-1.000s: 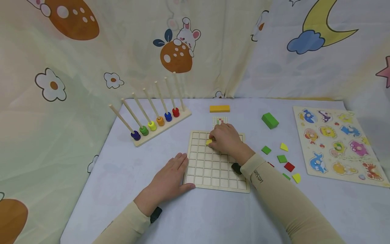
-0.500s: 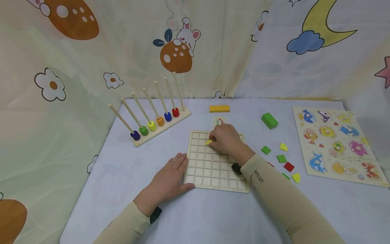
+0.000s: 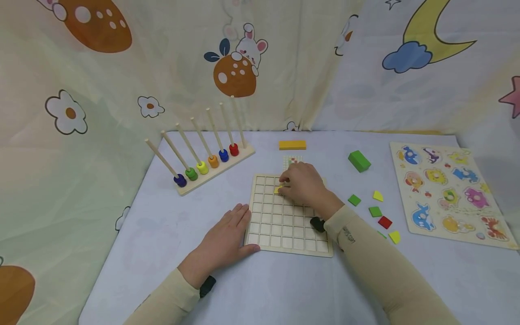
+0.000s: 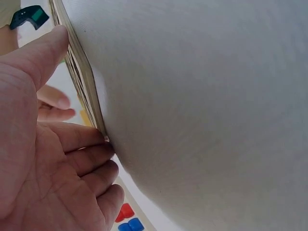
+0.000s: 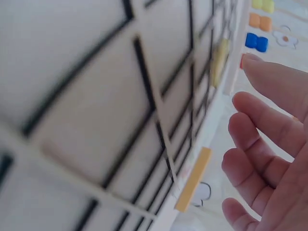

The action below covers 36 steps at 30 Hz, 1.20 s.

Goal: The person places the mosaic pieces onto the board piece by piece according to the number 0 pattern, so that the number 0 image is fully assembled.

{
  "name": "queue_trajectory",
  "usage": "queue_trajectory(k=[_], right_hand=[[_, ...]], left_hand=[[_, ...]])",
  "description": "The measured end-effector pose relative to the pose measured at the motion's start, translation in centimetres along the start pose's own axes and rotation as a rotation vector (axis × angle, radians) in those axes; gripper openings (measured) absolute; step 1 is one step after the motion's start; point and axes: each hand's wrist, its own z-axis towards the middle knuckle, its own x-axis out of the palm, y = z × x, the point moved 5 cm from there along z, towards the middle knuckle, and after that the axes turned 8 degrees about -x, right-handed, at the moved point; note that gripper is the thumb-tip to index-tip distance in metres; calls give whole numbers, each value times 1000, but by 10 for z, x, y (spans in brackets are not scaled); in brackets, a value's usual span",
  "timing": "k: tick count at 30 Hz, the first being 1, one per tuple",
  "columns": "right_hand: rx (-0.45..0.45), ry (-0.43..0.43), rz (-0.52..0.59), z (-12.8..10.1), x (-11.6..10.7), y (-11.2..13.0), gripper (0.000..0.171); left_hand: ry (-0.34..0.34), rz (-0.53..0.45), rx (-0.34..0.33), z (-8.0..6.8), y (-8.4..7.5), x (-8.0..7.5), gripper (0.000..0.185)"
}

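A square wooden grid board (image 3: 276, 231) lies on the white table, its surface divided into small cells. One yellow piece (image 3: 278, 190) sits on the grid near the far left part, also seen in the right wrist view as a yellow piece (image 5: 219, 62). Just over it hovers my right hand (image 3: 302, 183), thumb and fingers parted with a gap to the piece. My left hand (image 3: 227, 234) rests against the board's left edge with fingers extended, the thumb touching the near corner. Under the right hand, part of the board is hidden.
Loose green, yellow and red pieces, including a red square (image 3: 385, 222), lie right of the board. Behind are a small pattern card (image 3: 287, 161), a yellow bar (image 3: 292, 145) and a green block (image 3: 359, 161). A peg rack (image 3: 219, 170) stands left, an animal puzzle (image 3: 443, 203) right.
My right hand has let go of the yellow piece and lifted slightly to the right, leaving it on the grid. The left hand stays put.
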Motion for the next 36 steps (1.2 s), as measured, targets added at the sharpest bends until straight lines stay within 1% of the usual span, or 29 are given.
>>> queue_trajectory(k=[3, 8, 13, 20, 26, 30, 36], right_hand=[[21, -17, 15, -4, -8, -3, 29], [20, -19, 31, -11, -16, -4, 33], [25, -41, 45, -19, -22, -3, 34], [8, -98, 58, -31, -35, -8, 38], [10, -165, 102, -43, -49, -12, 39], [23, -215, 125, -51, -58, -16, 38], [53, -263, 131, -62, -72, -23, 38]], left_hand=[[-1, 4, 2, 0, -1, 0, 104], [9, 0, -9, 0, -2, 0, 105], [16, 1, -21, 0, -1, 1, 105], [9, 1, -14, -1, -3, 0, 105], [-1, 5, -9, -1, -4, 0, 105], [-9, 12, -8, -1, -4, 0, 104], [-7, 6, -9, -2, -4, 0, 104]])
